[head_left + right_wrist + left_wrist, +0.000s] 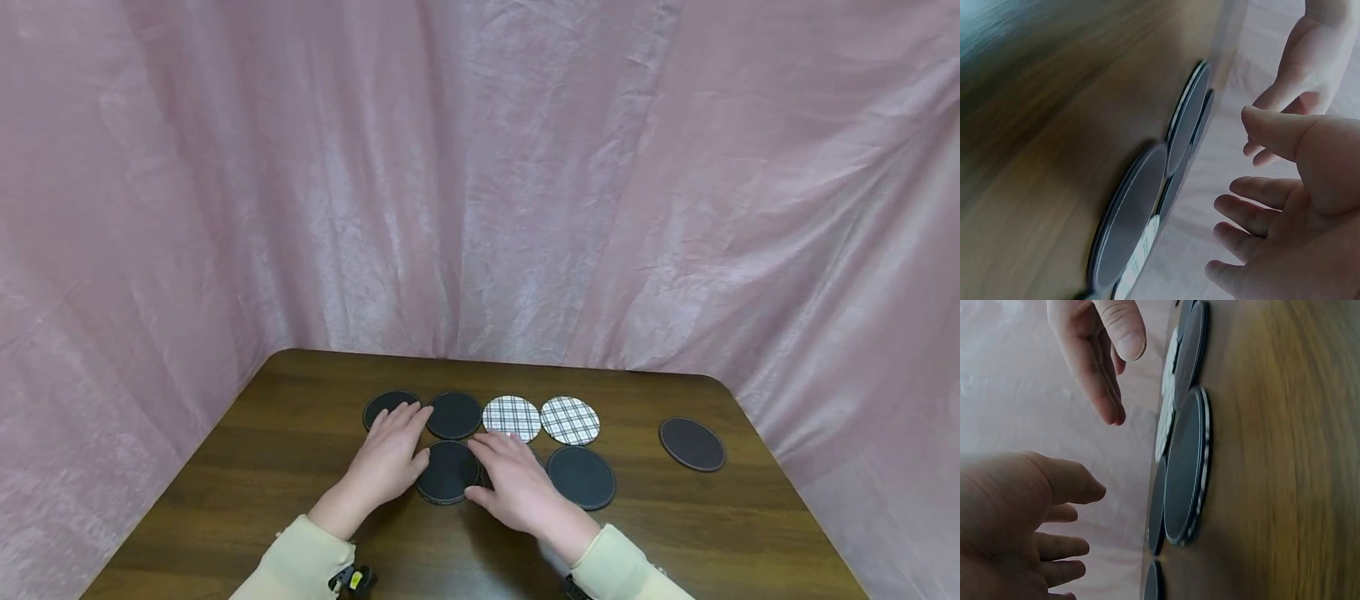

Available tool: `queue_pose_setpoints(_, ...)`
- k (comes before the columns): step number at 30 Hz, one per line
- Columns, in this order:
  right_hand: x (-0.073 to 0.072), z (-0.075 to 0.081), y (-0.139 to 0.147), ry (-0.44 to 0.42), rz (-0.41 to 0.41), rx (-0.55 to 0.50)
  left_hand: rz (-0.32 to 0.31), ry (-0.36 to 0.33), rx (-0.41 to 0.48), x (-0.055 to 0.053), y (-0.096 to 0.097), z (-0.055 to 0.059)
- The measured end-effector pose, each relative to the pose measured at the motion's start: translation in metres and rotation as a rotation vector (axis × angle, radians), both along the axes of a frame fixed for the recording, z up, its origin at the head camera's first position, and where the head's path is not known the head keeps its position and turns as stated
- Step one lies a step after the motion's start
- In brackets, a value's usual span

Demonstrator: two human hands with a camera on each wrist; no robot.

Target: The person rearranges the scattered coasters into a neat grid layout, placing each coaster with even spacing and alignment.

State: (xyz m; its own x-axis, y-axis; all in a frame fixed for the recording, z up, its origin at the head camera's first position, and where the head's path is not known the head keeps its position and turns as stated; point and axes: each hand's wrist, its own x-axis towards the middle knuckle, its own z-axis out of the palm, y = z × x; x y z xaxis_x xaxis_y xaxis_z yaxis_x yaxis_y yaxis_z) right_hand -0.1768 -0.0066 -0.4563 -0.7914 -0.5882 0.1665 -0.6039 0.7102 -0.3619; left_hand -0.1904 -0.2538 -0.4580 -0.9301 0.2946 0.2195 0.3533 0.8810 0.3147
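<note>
My left hand (384,461) hovers over the left end of two rows of round coasters, its fingers extended and holding nothing. Below and beside it lie a black coaster (386,405) in the back row and another black coaster (447,472) in the front row, whose edge (1205,450) looks thick. The right hand (516,489) is held above the front row, fingers loosely bent and grasping nothing. It mostly covers one dark coaster (1132,219). Both wrist views show a gap between the hands and the coasters.
Two white plaid coasters (512,416) and a black coaster (454,415) continue the back row. Another black coaster (581,477) ends the front row at right. One dark coaster (692,444) lies apart near the wooden table's (315,392) right side. Pink curtain (480,208) hangs behind.
</note>
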Motion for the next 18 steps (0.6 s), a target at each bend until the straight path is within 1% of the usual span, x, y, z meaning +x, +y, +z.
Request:
queue_pose_setpoints(3,0.0,-0.001,0.015,0.007,-0.013,-0.022,-0.023,0.03,-0.009,0.002,0.011,0.003)
queue_pose_setpoints(8,-0.001,-0.002,0.032,0.016,-0.029,-0.06,-0.043,0.051,-0.019,0.003,0.026,0.005)
queue_pose_setpoints(12,-0.002,-0.002,0.042,0.014,-0.05,-0.076,-0.062,0.059,-0.029,0.002,0.036,0.003)
queue_pose_setpoints(18,-0.001,0.001,0.057,-0.015,-0.1,-0.075,-0.09,0.062,-0.045,-0.001,0.051,0.001)
